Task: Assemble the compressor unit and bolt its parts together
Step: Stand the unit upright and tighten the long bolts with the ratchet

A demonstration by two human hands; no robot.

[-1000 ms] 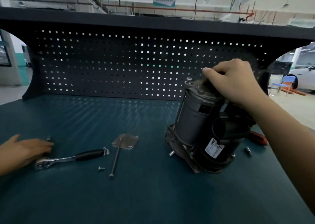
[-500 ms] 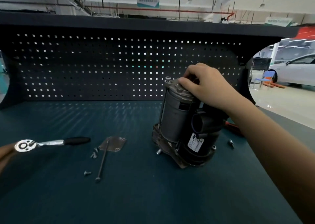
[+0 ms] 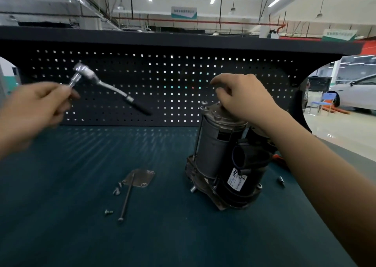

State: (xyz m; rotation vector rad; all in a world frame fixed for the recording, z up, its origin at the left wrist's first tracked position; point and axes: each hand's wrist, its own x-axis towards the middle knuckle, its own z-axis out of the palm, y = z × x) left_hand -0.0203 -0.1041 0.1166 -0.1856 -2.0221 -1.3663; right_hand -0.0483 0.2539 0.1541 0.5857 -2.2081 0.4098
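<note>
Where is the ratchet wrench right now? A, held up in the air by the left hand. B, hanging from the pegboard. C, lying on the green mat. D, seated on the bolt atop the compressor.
A: the left hand pinches the ratchet wrench near its head, up in front of the pegboard.

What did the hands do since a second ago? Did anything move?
The left hand took the ratchet wrench off the table and lifted it into the air, pinching its head end. The right hand stayed on top of the compressor. The plate, long bolt and small screws stayed put.
</note>
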